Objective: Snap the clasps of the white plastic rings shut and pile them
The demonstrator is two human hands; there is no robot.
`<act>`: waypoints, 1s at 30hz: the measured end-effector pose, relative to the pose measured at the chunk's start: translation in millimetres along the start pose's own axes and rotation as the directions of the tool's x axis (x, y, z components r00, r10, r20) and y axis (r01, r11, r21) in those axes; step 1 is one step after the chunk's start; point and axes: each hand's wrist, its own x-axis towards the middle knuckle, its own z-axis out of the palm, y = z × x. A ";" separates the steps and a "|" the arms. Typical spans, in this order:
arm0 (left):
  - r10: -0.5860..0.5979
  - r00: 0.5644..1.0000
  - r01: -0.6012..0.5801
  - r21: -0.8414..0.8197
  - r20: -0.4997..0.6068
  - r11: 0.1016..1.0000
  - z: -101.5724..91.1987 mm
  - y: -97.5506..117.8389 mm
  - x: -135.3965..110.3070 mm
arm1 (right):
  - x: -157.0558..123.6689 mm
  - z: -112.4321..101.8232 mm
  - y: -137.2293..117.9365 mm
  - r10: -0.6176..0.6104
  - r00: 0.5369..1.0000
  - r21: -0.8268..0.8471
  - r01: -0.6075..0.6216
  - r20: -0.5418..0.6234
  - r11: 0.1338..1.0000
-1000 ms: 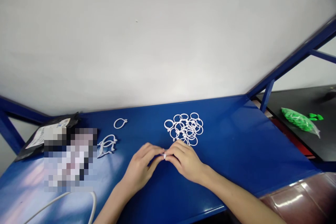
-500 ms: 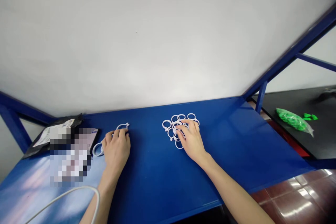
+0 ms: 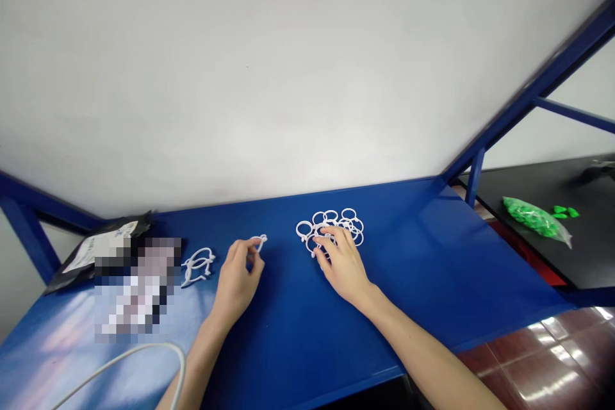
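My left hand (image 3: 240, 278) is closed with thumb and fingertips pinched on a small white ring with a knob-like eyelet, which looks like a curtain ring (image 3: 260, 245), just above the blue table. To its left lies a small group of similar white curtain rings (image 3: 198, 264), overlapping. My right hand (image 3: 344, 267) rests over a larger pile of white curtain rings (image 3: 304, 229). Its fingers are bent and apart, with the tips among the rings, and it covers part of the pile. No ring is visibly lifted by it.
A black labelled parcel (image 3: 77, 269) and a partly blurred flat item (image 3: 166, 250) lie at the table's left. A white cable (image 3: 129, 352) loops at the front left. On a black surface at the right is a clear bag of green pieces (image 3: 535, 219).
My left hand has moved right, away from the small group of rings, and a ring shows at its fingertips. My right hand has shifted slightly down and left over the pile.
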 end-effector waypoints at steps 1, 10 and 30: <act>-0.035 0.998 0.039 -0.091 0.050 0.995 1.2 5.9 -2.9 | -0.6 -0.6 -1.6 -0.012 1.000 0.014 0.012 -0.021 1.000; -0.008 0.884 0.335 -0.623 0.467 0.707 -3.1 54.8 -16.7 | -12.4 0.4 -25.0 -0.108 0.988 0.350 0.063 0.111 0.935; 0.082 0.917 0.118 -0.462 0.391 0.879 7.4 45.0 -36.9 | -19.0 -0.7 -21.9 -0.120 0.901 0.472 -0.102 0.416 0.876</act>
